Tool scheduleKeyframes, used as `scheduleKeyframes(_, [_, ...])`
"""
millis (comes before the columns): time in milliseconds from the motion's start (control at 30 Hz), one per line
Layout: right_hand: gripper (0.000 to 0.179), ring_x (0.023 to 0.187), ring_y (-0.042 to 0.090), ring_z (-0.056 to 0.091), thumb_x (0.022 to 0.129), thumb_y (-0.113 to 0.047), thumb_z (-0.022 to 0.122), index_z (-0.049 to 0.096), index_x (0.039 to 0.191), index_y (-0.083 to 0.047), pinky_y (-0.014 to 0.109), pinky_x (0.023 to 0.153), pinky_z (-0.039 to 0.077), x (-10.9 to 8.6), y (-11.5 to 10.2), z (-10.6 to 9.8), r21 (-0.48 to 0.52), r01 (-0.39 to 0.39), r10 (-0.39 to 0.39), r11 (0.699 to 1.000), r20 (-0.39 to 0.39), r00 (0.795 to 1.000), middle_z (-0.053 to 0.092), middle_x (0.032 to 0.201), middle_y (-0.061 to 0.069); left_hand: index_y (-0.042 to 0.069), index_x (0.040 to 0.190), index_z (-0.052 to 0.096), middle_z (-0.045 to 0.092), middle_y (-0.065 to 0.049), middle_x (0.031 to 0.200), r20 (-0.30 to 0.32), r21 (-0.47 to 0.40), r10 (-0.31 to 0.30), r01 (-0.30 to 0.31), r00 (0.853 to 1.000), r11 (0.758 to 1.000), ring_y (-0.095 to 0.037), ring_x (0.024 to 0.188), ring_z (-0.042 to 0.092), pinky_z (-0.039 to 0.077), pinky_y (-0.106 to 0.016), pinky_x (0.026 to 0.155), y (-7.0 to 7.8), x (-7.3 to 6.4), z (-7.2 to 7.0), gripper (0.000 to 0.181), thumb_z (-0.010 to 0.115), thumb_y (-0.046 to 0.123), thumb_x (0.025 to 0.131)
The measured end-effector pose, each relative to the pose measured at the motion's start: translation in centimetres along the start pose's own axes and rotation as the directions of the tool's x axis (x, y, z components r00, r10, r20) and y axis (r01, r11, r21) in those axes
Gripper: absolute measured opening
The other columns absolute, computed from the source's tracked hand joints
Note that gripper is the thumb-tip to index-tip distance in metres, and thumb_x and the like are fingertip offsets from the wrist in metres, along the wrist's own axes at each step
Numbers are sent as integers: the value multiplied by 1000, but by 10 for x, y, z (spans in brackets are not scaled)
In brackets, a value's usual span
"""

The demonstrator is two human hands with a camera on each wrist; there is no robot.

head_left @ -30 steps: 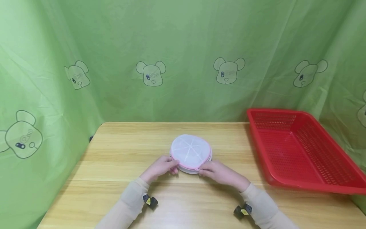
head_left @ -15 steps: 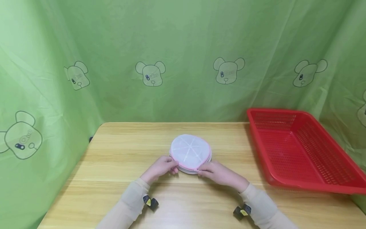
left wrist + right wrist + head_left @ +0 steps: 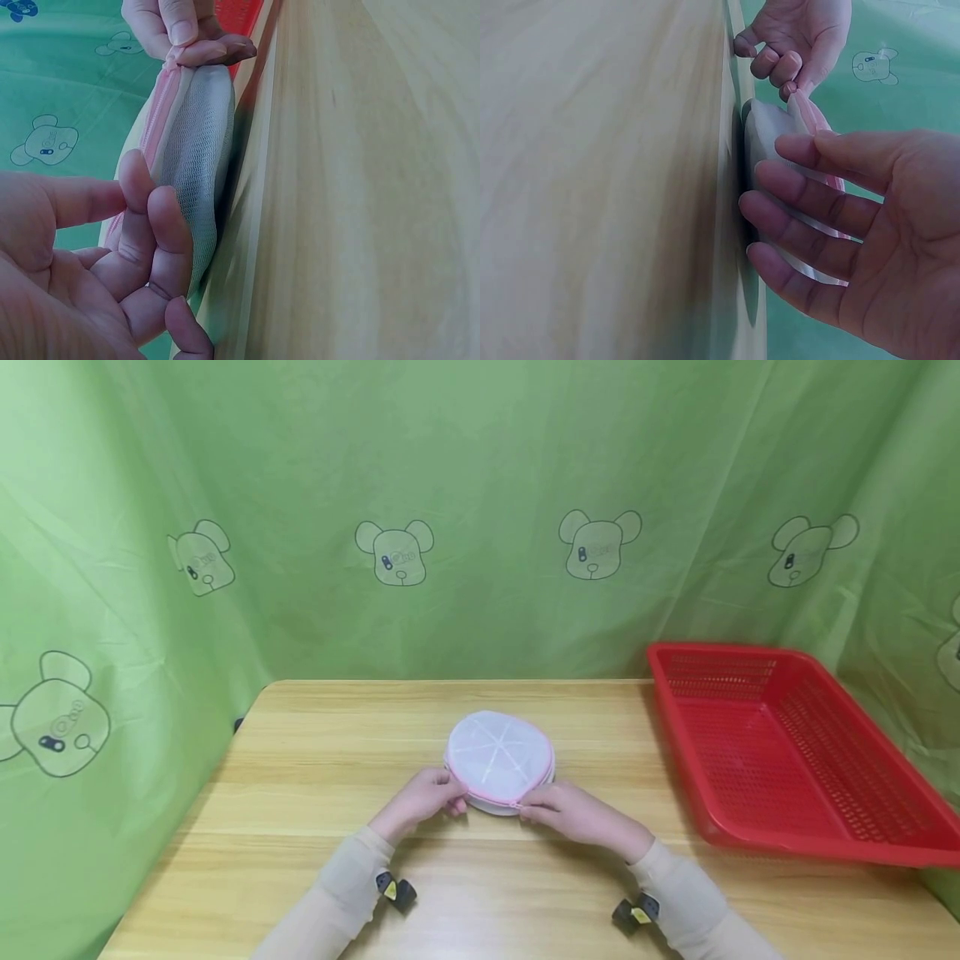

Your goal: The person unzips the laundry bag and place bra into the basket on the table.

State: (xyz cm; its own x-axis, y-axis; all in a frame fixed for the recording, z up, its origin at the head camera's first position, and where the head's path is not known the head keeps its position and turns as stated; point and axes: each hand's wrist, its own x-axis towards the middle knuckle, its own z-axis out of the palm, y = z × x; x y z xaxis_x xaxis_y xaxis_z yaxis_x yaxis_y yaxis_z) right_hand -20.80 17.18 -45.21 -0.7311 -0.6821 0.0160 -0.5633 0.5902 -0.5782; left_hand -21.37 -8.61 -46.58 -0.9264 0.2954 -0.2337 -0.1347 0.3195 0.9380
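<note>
A round white mesh laundry bag (image 3: pixel 498 752) with a pink zipper (image 3: pixel 155 120) round its upper edge lies on the wooden table, straight ahead of me. White lines cross its top like spokes. At its front left edge, my left hand (image 3: pixel 423 795) pinches the zipper band between thumb and index finger, the other fingers curled loosely below. My right hand (image 3: pixel 573 812) pinches the zipper pull (image 3: pixel 172 58) at the front right. In the right wrist view, the other fingers of that hand (image 3: pixel 900 217) spread along the mesh side.
To the right, a large red plastic basket (image 3: pixel 795 846) with perforated walls stands on the table (image 3: pixel 337 727). A green curtain (image 3: pixel 487 443) printed with bear heads surrounds the table's back and sides. Each sleeve carries a small black wrist camera (image 3: pixel 405 895).
</note>
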Motion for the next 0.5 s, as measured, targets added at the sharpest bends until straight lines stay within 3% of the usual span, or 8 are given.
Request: scheduleKeyframes(500, [17,68,-1,49,97,-21,57,71,91,-14,21,70,48,-2,1,-3,23,-23,23,999,16,1000,61,73,-2,-6,91,65,65,-2,71,-13,23,-4,5,1000,1000,-12,66,59,50,-27,67,-4,4,0,23,56,16,94])
